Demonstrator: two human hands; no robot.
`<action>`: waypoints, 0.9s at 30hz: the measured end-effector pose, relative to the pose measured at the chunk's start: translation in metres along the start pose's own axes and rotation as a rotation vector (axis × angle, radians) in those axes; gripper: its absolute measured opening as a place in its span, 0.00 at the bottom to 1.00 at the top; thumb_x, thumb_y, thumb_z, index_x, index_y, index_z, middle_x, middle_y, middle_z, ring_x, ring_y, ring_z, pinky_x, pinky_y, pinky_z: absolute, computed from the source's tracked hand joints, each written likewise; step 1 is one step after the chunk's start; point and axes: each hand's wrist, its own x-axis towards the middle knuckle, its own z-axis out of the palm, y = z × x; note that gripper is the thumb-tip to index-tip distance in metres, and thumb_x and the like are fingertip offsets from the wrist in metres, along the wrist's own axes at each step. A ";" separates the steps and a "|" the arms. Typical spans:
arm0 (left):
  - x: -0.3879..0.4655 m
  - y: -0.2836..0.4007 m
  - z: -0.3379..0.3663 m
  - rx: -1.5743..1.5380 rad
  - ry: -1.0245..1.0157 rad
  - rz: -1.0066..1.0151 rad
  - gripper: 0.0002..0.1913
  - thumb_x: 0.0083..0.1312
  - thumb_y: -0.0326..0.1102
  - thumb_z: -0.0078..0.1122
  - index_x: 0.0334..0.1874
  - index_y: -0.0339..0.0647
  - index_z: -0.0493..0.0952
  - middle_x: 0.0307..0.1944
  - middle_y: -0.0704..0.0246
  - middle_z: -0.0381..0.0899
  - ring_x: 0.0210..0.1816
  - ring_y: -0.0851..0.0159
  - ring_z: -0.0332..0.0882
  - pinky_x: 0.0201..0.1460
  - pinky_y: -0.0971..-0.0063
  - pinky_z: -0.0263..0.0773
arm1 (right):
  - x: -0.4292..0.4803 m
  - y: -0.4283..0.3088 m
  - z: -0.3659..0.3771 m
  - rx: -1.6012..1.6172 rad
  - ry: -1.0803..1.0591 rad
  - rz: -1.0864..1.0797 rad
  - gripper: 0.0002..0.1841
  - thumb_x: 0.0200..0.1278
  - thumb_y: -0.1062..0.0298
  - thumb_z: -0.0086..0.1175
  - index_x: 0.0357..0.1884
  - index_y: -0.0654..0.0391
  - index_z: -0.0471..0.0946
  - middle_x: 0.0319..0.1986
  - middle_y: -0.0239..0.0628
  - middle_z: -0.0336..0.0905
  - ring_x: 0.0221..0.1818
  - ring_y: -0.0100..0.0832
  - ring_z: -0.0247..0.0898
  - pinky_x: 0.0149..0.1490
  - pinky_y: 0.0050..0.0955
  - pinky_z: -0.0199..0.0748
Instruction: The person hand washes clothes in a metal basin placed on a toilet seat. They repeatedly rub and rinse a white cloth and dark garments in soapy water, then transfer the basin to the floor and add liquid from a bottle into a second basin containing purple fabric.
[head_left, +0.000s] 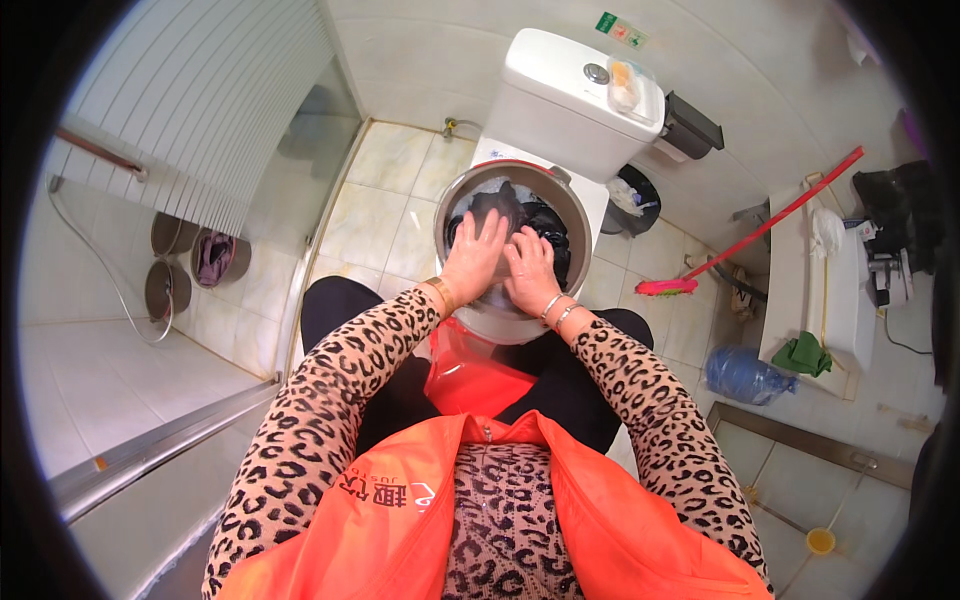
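Note:
A round grey-brown plastic bucket (579, 225) stands in front of the white toilet (555, 97). Dark wet cloth (546, 219) lies in it, with suds at the back. My left hand (477, 255) is over the cloth on the left side, fingers spread and pointing towards the toilet. Beside it on the right, my right hand (531, 271) rests at the cloth with its fingers slightly bent. Both hands look wet, and neither plainly grips the cloth. What lies under the palms is hidden.
Left, behind a glass partition, stand several buckets, one holding purple cloth (217, 259). Right are a lined waste bin (634, 199), a red broom (772, 221), a large blue plastic bottle (750, 375) and a white washbasin cabinet (799, 300) with a green cloth (804, 354).

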 end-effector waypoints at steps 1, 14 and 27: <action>0.002 -0.002 0.006 0.033 0.005 0.003 0.50 0.48 0.41 0.72 0.70 0.29 0.52 0.70 0.45 0.48 0.64 0.31 0.54 0.67 0.49 0.57 | 0.003 0.000 0.004 -0.006 0.014 -0.001 0.28 0.42 0.73 0.59 0.51 0.59 0.67 0.54 0.48 0.62 0.65 0.52 0.52 0.65 0.55 0.51; 0.041 -0.041 0.026 -0.286 -0.249 -0.093 0.30 0.56 0.40 0.65 0.57 0.36 0.63 0.54 0.48 0.69 0.46 0.41 0.75 0.50 0.57 0.72 | 0.057 0.040 0.029 0.159 -0.265 0.122 0.24 0.43 0.70 0.56 0.48 0.51 0.69 0.46 0.43 0.65 0.56 0.47 0.59 0.60 0.50 0.52; 0.010 -0.020 -0.022 -0.134 -0.343 -0.109 0.35 0.58 0.37 0.61 0.65 0.28 0.57 0.63 0.48 0.65 0.61 0.42 0.66 0.62 0.57 0.65 | 0.049 0.044 -0.017 0.087 -0.284 0.443 0.43 0.44 0.43 0.66 0.65 0.46 0.64 0.70 0.49 0.49 0.72 0.54 0.42 0.67 0.57 0.51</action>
